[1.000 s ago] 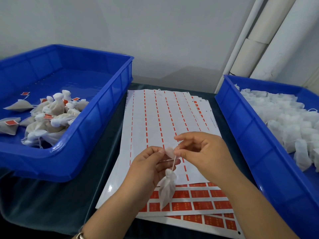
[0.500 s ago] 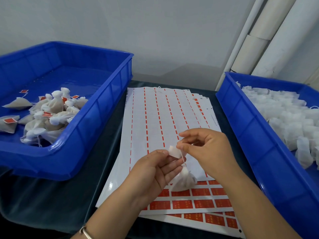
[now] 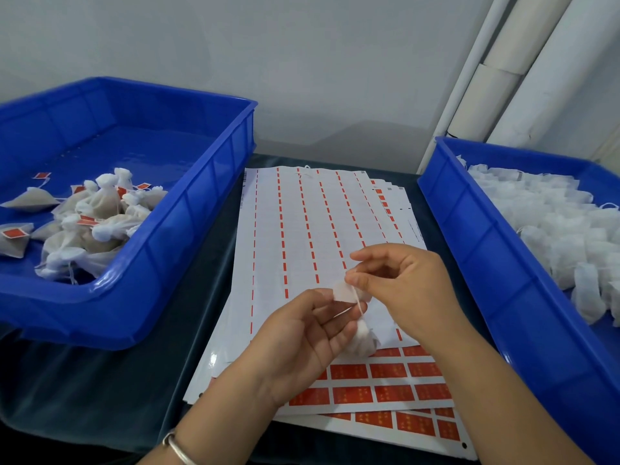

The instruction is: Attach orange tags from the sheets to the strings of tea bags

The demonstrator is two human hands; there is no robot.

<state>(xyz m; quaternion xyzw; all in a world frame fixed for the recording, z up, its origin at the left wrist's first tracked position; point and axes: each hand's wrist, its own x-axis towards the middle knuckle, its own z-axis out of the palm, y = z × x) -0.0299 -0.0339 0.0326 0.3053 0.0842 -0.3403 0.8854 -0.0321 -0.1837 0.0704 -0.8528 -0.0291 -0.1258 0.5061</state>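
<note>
At the centre of the frame, slightly low, both hands meet over the stack of tag sheets (image 3: 302,236). The left hand (image 3: 302,340) comes up from the lower middle, palm turned upward, its fingers curled around a small white tea bag (image 3: 364,340) that hangs against the fingertips just above the orange tags (image 3: 385,392) left on the near rows of the top sheet. The right hand (image 3: 406,283) reaches in from the lower right, thumb and forefinger pinched together on a small white folded piece (image 3: 344,292) at the top of the bag's string (image 3: 358,305); whether this piece is a tag seen from its back cannot be told. The string runs from that pinch down to the bag. The two hands are touching or nearly so at the fingertips.

The sheets lie on a dark desk (image 3: 100,380), most of the top one stripped to white with thin orange dashes. At the left of the frame a blue tray (image 3: 188,209) holds a heap of tagged tea bags (image 3: 87,223). At the right edge a second blue tray (image 3: 469,223) is filled with untagged white tea bags (image 3: 553,223). A silver bracelet (image 3: 176,448) circles the left wrist.
</note>
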